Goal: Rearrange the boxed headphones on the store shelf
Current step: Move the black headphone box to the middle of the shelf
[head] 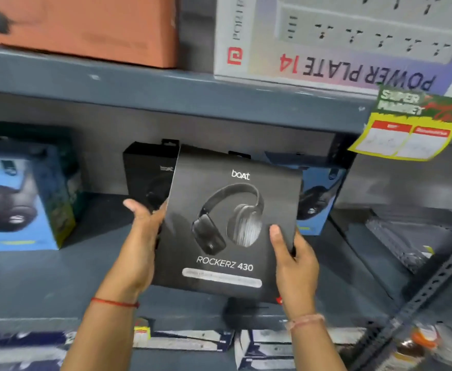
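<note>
A black headphone box [230, 223], marked Rockerz 430, is being held above the front part of the grey shelf [59, 277], printed face toward the camera and tilted slightly to the right. Whether its lower edge is touching the shelf cannot be told. The box is being gripped by its two side edges. The left hand [142, 242] is being pressed flat against the left edge, fingers extended along the side and thumb raised clear. The right hand [291, 253] is being closed around the lower right edge, thumb laid over the front face and fingers wrapped behind. This two-sided grip is judged to be keeping the flat carton square while it is being positioned.

A second black box [147, 172] is being kept upright near the back edge of the shelf, just behind the held box. A blue box [318, 199] is standing to its right, partly hidden, and a blue headphone box [16, 204] is standing toward the left end. The gap in front of the rear black box is judged to be the likely placement spot, so matching cartons are being grouped. A price tag [407, 129] is hanging from the front edge of the upper shelf [139, 84].
</note>
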Action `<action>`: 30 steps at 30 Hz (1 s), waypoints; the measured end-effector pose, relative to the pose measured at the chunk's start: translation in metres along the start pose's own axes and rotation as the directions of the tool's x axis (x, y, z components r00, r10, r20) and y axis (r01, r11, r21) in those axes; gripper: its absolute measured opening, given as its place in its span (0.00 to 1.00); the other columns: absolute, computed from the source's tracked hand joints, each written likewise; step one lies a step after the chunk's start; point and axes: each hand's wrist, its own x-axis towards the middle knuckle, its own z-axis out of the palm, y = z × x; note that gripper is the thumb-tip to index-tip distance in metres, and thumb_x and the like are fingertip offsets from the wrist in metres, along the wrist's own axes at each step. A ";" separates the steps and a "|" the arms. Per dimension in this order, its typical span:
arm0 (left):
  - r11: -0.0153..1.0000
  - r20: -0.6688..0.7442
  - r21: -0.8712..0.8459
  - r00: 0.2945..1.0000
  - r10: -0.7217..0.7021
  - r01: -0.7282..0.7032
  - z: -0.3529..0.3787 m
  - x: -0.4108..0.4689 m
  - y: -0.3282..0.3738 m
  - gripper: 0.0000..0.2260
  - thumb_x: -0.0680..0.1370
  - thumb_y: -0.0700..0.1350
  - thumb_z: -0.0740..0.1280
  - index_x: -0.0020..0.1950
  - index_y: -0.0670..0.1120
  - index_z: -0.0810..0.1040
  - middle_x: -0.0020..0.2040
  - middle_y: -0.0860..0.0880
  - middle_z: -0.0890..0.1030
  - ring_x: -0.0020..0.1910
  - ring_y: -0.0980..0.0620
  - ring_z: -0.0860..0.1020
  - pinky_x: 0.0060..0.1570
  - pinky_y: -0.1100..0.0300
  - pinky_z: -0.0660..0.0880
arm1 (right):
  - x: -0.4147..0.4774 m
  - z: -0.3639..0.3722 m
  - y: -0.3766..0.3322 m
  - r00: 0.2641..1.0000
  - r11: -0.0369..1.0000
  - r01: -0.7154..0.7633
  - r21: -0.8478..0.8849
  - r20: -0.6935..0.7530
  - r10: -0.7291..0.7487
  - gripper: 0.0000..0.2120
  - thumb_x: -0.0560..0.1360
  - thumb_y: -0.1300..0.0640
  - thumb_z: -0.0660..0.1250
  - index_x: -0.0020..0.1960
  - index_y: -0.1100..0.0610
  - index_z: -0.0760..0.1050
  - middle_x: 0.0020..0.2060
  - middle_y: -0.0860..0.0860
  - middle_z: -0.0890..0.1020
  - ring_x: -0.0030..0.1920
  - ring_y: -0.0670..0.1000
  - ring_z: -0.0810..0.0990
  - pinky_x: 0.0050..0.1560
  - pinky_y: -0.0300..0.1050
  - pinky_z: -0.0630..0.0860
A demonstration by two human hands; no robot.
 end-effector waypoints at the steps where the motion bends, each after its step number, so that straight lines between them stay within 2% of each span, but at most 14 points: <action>1: 1.000 0.087 0.006 0.996 0.006 -0.006 -0.008 -0.003 0.000 0.32 0.72 0.67 0.47 0.67 0.49 0.68 0.52 0.60 0.83 0.60 0.56 0.76 0.54 0.63 0.73 | -0.002 0.009 -0.003 1.000 1.000 0.006 0.005 0.020 -0.006 0.30 0.62 0.31 0.62 0.58 0.47 0.76 0.52 0.47 0.82 0.55 0.47 0.78 0.59 0.51 0.74; 2: 0.999 0.147 0.014 0.989 0.033 -0.035 -0.019 -0.007 0.002 0.29 0.70 0.67 0.57 0.65 0.52 0.70 0.53 0.58 0.83 0.59 0.57 0.77 0.55 0.63 0.75 | -0.003 0.017 -0.005 0.999 1.000 0.003 0.012 0.041 -0.003 0.30 0.63 0.33 0.64 0.58 0.48 0.76 0.53 0.47 0.82 0.56 0.47 0.77 0.60 0.50 0.74; 4: 0.978 0.128 0.197 0.991 0.040 -0.065 -0.050 -0.006 -0.007 0.28 0.67 0.52 0.72 0.65 0.56 0.68 0.54 0.58 0.82 0.57 0.63 0.77 0.53 0.69 0.75 | -0.006 0.035 -0.004 0.996 1.000 -0.006 0.024 0.088 0.004 0.28 0.62 0.36 0.68 0.57 0.50 0.78 0.51 0.49 0.82 0.55 0.49 0.78 0.59 0.50 0.74; 5: 0.957 0.100 0.287 0.995 0.019 -0.048 -0.066 -0.002 -0.016 0.33 0.67 0.43 0.73 0.68 0.58 0.63 0.55 0.60 0.80 0.56 0.66 0.77 0.53 0.71 0.74 | -0.008 0.044 -0.002 0.993 1.000 -0.013 0.015 0.122 0.011 0.28 0.60 0.38 0.69 0.56 0.51 0.78 0.51 0.50 0.82 0.54 0.50 0.78 0.57 0.49 0.74; 7: 0.891 0.081 0.453 0.997 -0.013 -0.025 -0.092 0.006 -0.027 0.44 0.66 0.36 0.72 0.72 0.60 0.53 0.60 0.59 0.75 0.61 0.61 0.74 0.61 0.61 0.73 | -0.011 0.066 0.006 0.980 0.999 -0.035 -0.002 0.195 0.035 0.28 0.60 0.44 0.72 0.58 0.53 0.77 0.53 0.53 0.81 0.56 0.53 0.78 0.57 0.48 0.73; 9: 0.841 -0.024 0.540 1.000 0.020 -0.004 -0.108 0.019 -0.040 0.45 0.67 0.33 0.70 0.73 0.59 0.49 0.63 0.58 0.71 0.65 0.51 0.71 0.62 0.54 0.69 | -0.010 0.087 0.018 0.967 0.998 -0.057 -0.001 0.250 0.056 0.26 0.62 0.54 0.75 0.60 0.54 0.76 0.55 0.55 0.80 0.58 0.55 0.77 0.62 0.54 0.73; 11: 0.843 -0.121 0.537 0.991 0.063 0.012 -0.118 0.035 -0.045 0.44 0.69 0.28 0.67 0.73 0.57 0.48 0.62 0.57 0.69 0.66 0.47 0.70 0.59 0.56 0.68 | -0.004 0.112 0.032 0.965 0.998 -0.057 -0.023 0.256 0.061 0.28 0.61 0.53 0.74 0.61 0.54 0.75 0.54 0.56 0.80 0.57 0.56 0.78 0.62 0.59 0.73; 15: 0.810 -0.175 0.582 0.984 0.044 0.067 -0.125 0.062 -0.060 0.42 0.71 0.30 0.65 0.73 0.57 0.48 0.59 0.53 0.74 0.64 0.46 0.71 0.54 0.59 0.66 | 0.009 0.146 0.056 0.975 0.997 -0.068 -0.032 0.210 0.073 0.34 0.57 0.45 0.70 0.64 0.48 0.72 0.52 0.56 0.82 0.54 0.57 0.79 0.55 0.62 0.77; 19: 0.795 -0.200 0.600 0.979 0.045 0.086 -0.131 0.079 -0.067 0.41 0.72 0.30 0.65 0.74 0.56 0.46 0.64 0.45 0.75 0.64 0.43 0.71 0.55 0.60 0.65 | 0.019 0.162 0.068 0.984 0.997 -0.009 -0.081 0.174 0.023 0.32 0.66 0.59 0.73 0.68 0.51 0.68 0.54 0.58 0.80 0.55 0.57 0.79 0.58 0.59 0.75; 23: 0.805 -0.177 0.585 0.984 0.009 0.098 -0.130 0.083 -0.067 0.40 0.72 0.31 0.65 0.74 0.56 0.47 0.60 0.49 0.75 0.61 0.51 0.70 0.59 0.60 0.65 | 0.024 0.167 0.070 0.986 0.990 0.003 -0.142 0.164 0.021 0.30 0.68 0.60 0.72 0.68 0.55 0.67 0.57 0.60 0.79 0.57 0.59 0.77 0.63 0.54 0.72; 26: 0.770 -0.182 0.623 0.983 -0.026 0.136 -0.147 0.070 -0.066 0.36 0.71 0.34 0.67 0.73 0.53 0.55 0.59 0.41 0.77 0.58 0.47 0.74 0.64 0.53 0.69 | -0.001 0.160 0.067 0.994 0.981 -0.082 -0.174 0.054 0.093 0.33 0.65 0.62 0.74 0.68 0.60 0.67 0.65 0.65 0.69 0.65 0.62 0.70 0.66 0.45 0.66; 27: 0.757 -0.235 0.633 0.972 -0.010 0.161 -0.161 0.059 -0.066 0.32 0.71 0.35 0.68 0.72 0.50 0.60 0.57 0.39 0.78 0.55 0.47 0.75 0.63 0.52 0.70 | -0.020 0.160 0.064 0.995 0.980 -0.101 -0.173 -0.008 0.102 0.33 0.65 0.62 0.74 0.67 0.60 0.67 0.66 0.66 0.67 0.66 0.63 0.68 0.66 0.44 0.65; 28: 0.753 -0.315 0.632 0.949 0.032 0.185 -0.177 0.047 -0.066 0.28 0.72 0.37 0.69 0.70 0.47 0.64 0.57 0.38 0.78 0.54 0.46 0.76 0.62 0.53 0.71 | -0.045 0.162 0.057 0.995 0.980 -0.096 -0.173 -0.043 0.089 0.32 0.64 0.62 0.75 0.67 0.61 0.68 0.65 0.66 0.67 0.65 0.64 0.67 0.67 0.49 0.65; 30: 0.760 -0.498 0.606 0.857 0.130 0.237 -0.213 0.024 -0.065 0.22 0.72 0.39 0.68 0.66 0.43 0.69 0.60 0.37 0.77 0.56 0.42 0.77 0.59 0.53 0.71 | -0.089 0.175 0.044 0.999 0.991 -0.030 -0.130 0.011 0.031 0.29 0.64 0.62 0.75 0.63 0.60 0.71 0.61 0.64 0.68 0.56 0.63 0.72 0.61 0.60 0.70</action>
